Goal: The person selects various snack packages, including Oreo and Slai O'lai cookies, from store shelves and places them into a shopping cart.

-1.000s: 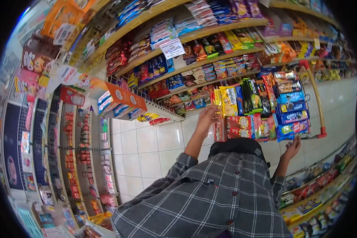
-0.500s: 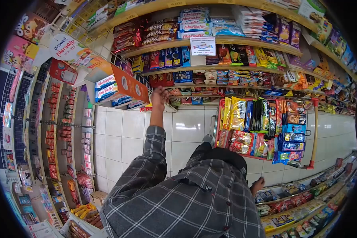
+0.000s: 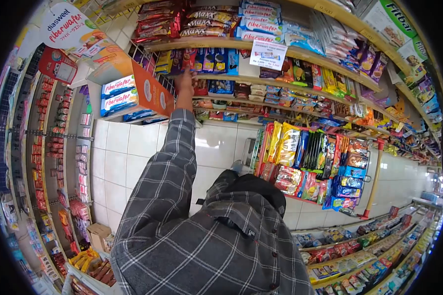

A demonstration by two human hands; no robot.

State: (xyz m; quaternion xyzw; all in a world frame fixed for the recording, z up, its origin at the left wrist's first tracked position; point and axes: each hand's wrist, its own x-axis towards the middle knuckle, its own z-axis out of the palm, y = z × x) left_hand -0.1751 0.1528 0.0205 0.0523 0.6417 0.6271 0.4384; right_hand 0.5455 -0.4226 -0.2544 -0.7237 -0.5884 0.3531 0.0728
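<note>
My left hand reaches up to a shelf of packaged snacks, its fingers stretched out at the lower end of a red snack pack. Whether the fingertips press on that pack is hard to make out. Dark blue packs stand just right of it, and a yellow pack is to its left. My right hand is out of sight behind my body.
An orange cardboard display with wafer boxes juts out left of my forearm. A red-framed trolley filled with snack packs stands on the tiled floor at right, its handle upright. Low shelves line the lower right.
My left hand has moved up from beside the orange display to the red pack on the shelf. The view has shifted closer to the shelves. My right hand has gone out of view.
</note>
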